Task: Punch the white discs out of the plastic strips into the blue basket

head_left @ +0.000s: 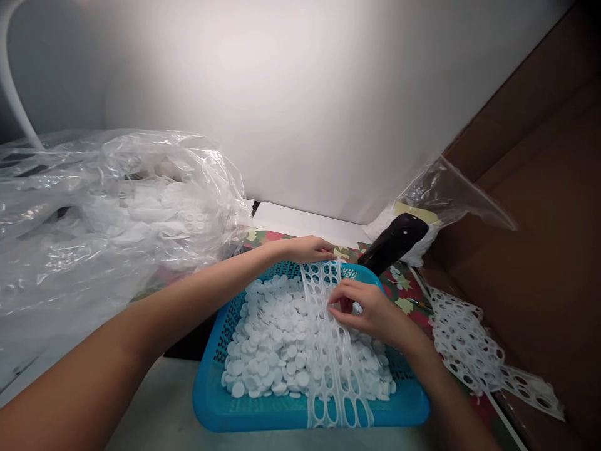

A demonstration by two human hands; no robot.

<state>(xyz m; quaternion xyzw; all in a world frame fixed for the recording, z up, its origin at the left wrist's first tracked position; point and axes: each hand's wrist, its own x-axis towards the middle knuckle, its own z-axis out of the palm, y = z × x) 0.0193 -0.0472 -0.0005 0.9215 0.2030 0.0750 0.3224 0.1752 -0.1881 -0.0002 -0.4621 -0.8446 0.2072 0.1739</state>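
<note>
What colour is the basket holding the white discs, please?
The basket is bright blue, seen best in the head view.

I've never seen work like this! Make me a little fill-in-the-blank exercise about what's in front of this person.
1. The big basket is coloured ____.
2. The many small round discs inside it are coloured ____.
3. The lattice strip lying across the basket is pierced by many ____.
4. The hand at the strip's far end is the person's ____ one.

Missing words: blue; white; holes; left.
</note>
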